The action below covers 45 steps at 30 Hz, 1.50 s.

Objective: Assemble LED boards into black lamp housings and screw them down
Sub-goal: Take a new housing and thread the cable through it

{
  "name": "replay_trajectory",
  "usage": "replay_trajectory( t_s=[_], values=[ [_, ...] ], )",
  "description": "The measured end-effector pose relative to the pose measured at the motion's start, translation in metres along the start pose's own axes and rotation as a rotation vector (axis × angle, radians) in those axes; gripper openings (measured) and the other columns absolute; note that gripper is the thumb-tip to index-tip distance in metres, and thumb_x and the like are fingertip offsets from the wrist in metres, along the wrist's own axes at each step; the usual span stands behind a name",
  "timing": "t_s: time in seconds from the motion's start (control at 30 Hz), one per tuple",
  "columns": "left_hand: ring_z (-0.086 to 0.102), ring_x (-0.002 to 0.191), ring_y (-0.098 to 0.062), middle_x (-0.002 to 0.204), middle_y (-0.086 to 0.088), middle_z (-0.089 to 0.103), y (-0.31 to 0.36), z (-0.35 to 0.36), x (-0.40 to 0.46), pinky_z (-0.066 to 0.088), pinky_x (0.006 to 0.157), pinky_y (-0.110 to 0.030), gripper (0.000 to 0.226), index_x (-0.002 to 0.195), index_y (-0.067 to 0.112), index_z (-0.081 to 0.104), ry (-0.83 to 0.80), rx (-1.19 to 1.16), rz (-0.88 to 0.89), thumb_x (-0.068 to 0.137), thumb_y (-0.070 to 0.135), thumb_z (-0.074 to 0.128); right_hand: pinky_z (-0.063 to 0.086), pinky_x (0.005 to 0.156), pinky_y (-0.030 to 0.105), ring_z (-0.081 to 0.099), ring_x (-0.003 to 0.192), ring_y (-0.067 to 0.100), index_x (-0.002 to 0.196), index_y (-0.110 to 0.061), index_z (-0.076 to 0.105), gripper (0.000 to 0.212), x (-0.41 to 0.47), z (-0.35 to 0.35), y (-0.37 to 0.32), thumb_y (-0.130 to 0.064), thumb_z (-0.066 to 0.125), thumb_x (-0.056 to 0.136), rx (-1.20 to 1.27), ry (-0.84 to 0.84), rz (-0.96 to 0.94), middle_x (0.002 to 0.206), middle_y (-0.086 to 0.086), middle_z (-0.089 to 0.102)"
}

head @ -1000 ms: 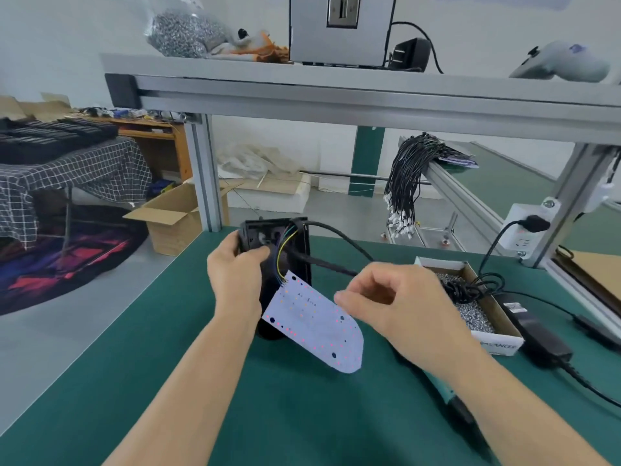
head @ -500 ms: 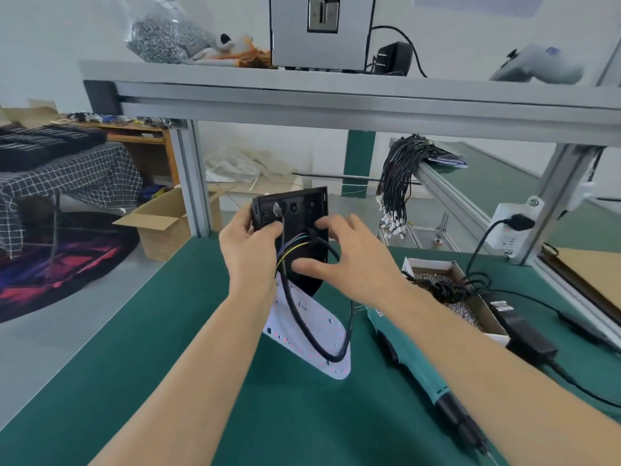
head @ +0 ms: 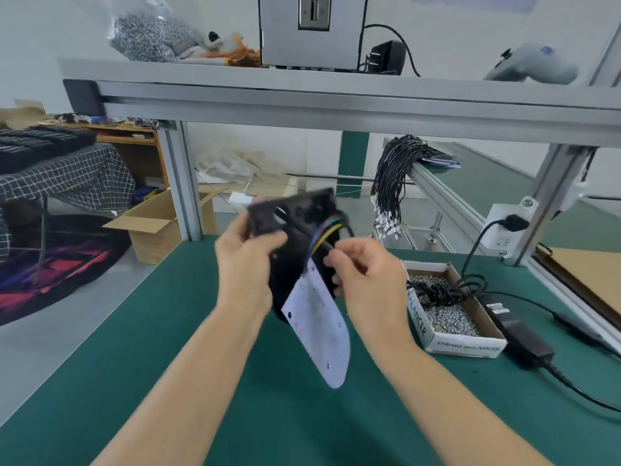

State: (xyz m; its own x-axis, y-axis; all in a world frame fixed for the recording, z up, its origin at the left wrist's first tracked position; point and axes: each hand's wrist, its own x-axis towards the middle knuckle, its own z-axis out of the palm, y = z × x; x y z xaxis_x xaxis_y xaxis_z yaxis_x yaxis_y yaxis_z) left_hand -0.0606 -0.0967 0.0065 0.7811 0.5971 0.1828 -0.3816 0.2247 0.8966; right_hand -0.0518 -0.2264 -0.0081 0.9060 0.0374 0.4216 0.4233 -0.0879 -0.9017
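Observation:
A black lamp housing [head: 295, 227] is held upright above the green bench, blurred by motion. My left hand [head: 247, 264] grips its left edge, thumb across the front. A white LED board [head: 321, 327] hangs below the housing on coloured wires [head: 324, 232] and tilts down to the right. My right hand [head: 366, 280] pinches the black cable and wires at the housing's right side. A white connector [head: 240, 198] pokes out behind the housing's top left corner.
A cardboard box of screws [head: 447, 317] sits right of my hands on the green bench [head: 168, 348]. A black power adapter [head: 517, 331] and cables lie further right. A bundle of black wires [head: 393, 176] hangs behind. An aluminium shelf [head: 336, 102] spans overhead.
The housing has tilted and turned in my left hand. My right hand slid from the housing's front to the wires at its right side. The LED board swung down to the right.

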Motion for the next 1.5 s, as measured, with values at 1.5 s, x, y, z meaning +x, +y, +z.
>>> replay_trajectory(
  t_s=[1.5],
  values=[
    [0.068, 0.076, -0.023, 0.075, 0.000, 0.074, 0.011, 0.011, 0.009, 0.059, 0.074, -0.041, 0.031, 0.070, 0.023, 0.072, 0.026, -0.028, 0.004, 0.083, -0.005, 0.064, 0.042, 0.093, 0.022, 0.057, 0.102, 0.011, 0.119, -0.015, 0.066, 0.038, 0.027, -0.045, -0.027, -0.014, 0.073, 0.083, -0.560, -0.517, -0.213, 0.118, 0.001, 0.064]
  ],
)
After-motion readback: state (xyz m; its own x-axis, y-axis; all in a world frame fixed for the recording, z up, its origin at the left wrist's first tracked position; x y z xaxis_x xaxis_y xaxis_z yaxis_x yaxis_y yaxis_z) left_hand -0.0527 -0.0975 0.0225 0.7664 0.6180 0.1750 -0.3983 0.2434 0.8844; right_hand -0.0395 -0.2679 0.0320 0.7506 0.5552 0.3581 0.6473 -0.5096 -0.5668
